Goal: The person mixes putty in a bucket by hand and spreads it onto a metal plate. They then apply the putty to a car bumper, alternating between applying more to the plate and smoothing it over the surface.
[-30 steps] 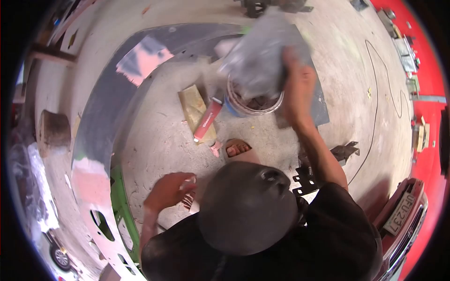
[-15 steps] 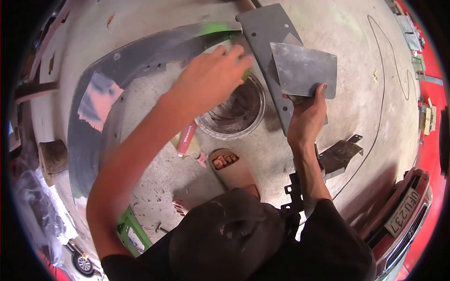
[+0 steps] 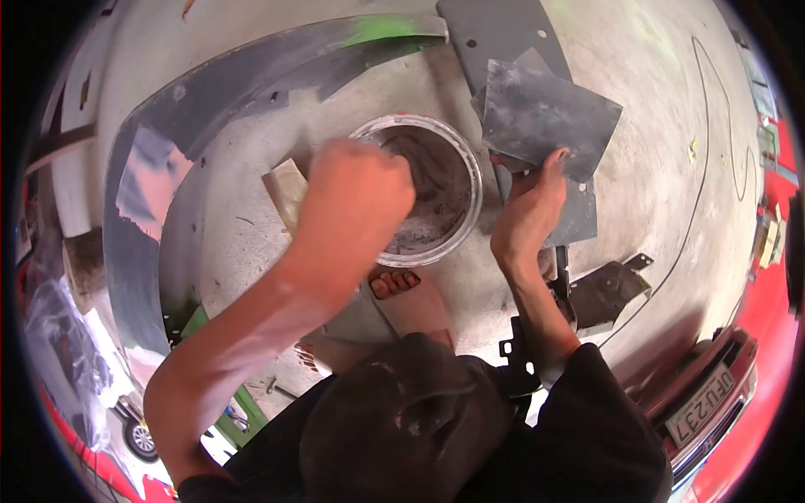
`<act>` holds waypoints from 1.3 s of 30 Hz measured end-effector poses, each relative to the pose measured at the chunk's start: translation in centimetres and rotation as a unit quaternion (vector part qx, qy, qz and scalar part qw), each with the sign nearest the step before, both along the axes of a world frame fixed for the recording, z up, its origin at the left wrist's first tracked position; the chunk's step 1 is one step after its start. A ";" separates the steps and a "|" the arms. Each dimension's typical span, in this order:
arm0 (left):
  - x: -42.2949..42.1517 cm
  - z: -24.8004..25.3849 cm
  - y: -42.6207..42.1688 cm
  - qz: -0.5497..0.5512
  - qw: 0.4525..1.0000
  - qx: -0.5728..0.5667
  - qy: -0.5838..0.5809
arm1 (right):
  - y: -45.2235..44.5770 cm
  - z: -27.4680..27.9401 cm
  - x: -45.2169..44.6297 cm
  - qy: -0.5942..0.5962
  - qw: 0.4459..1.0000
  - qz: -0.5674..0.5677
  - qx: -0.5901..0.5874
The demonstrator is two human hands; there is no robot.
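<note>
My right hand (image 3: 532, 205) grips a flat grey plate (image 3: 549, 117) at its lower edge, thumb on top. Behind it, another grey corner and a reddish edge peek out; I cannot tell what they belong to. My left hand (image 3: 362, 189) is closed, back of the hand toward me, above the left side of a round metal can (image 3: 475, 197). Whatever its fingers hold, if anything, is hidden. Inside the can lies a brownish-grey, smeared residue (image 3: 436, 189). A pale yellowish block (image 3: 287, 189) lies on the floor left of the can, partly behind my hand.
A long curved grey panel (image 3: 134, 277) with pink and green patches arches at the left. Under the plate, a grey panel with holes (image 3: 579, 218) lies on the floor. At right are a metal bracket (image 3: 608, 293), a thin cable (image 3: 692, 210) and a car bumper (image 3: 721, 377).
My left hand has drawn back toward me and left, its fingers now curled from sight. The red tube is no longer visible. The grey plate has tilted slightly in my right hand.
</note>
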State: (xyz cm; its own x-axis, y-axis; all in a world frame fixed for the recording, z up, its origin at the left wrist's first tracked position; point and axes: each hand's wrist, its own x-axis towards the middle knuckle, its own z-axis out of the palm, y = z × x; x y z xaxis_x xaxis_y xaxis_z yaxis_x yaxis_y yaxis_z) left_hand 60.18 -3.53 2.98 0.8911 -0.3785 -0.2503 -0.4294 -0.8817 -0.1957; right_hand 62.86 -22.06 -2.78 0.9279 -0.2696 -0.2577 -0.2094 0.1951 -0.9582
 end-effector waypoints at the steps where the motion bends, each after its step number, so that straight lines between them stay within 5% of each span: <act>1: 0.4 -0.2 -0.8 -0.004 0.999 0.031 0.016 | 1.6 -0.1 0.2 -0.040 0.998 -0.038 -0.016; 3: 0.9 -0.8 -1.9 -0.017 0.995 0.087 0.054 | 2.0 -1.1 0.0 0.010 0.998 -0.038 -0.044; 9: 1.1 -0.8 0.2 -0.026 0.996 -0.032 0.082 | 2.5 -1.0 0.4 -0.015 0.993 0.027 -0.110; 15: 1.2 -0.8 -2.0 -0.066 0.983 0.156 0.068 | 2.6 -1.5 0.6 -0.056 0.988 0.041 -0.136; 18: 1.7 -2.3 -2.5 -0.121 0.975 0.158 0.102 | 2.4 -1.3 0.4 -0.049 0.990 0.054 -0.124; 24: 2.8 -3.6 -1.8 -0.097 0.968 0.042 0.227 | 2.4 -2.1 0.5 -0.080 0.986 0.029 -0.142; 27: 1.7 -3.9 -2.0 -0.107 0.974 0.024 0.198 | 2.6 -2.1 0.4 -0.066 0.988 0.010 -0.137; 39: 0.9 -2.2 -1.4 0.115 0.938 -0.174 0.278 | 2.5 -1.8 -0.2 -0.040 0.988 -0.002 -0.148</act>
